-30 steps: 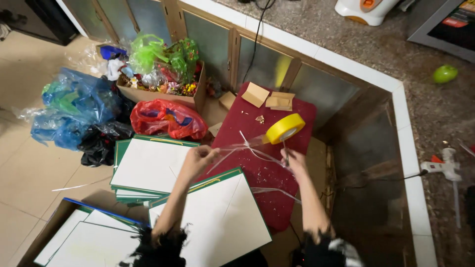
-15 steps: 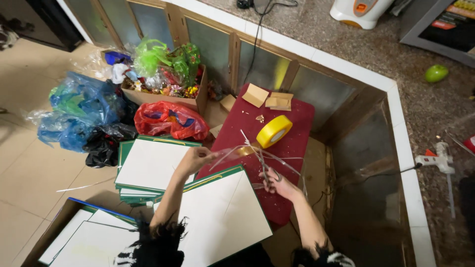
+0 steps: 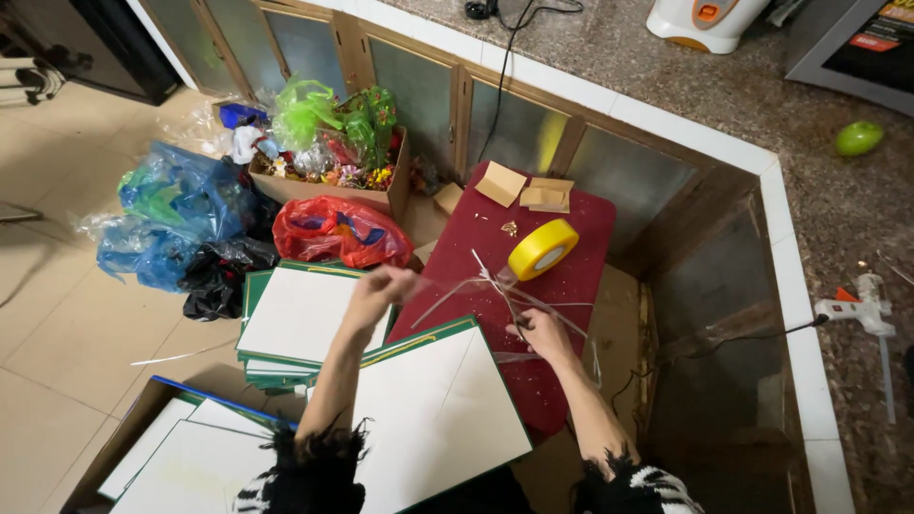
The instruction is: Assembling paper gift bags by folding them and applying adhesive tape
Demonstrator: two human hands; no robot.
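Pale floor tiles (image 3: 57, 381) stretch under blue plastic bags (image 3: 171, 214). A cardboard box (image 3: 328, 186) holds bright wrappings and small flowers before granite-topped cabinets. The left hand (image 3: 379, 290) pinches one end of clear tape strips (image 3: 476, 286) with its fingers closed; the right hand (image 3: 541, 333) grips the other ends above a red board (image 3: 571, 276), beside a yellow tape roll (image 3: 543, 249).

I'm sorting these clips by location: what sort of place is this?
Probably a home kitchen floor used for craft work: a speckled stone counter over wood-framed cabinet doors, stacks of green-edged white boards, and a yellow tape roll on a dark red mat.
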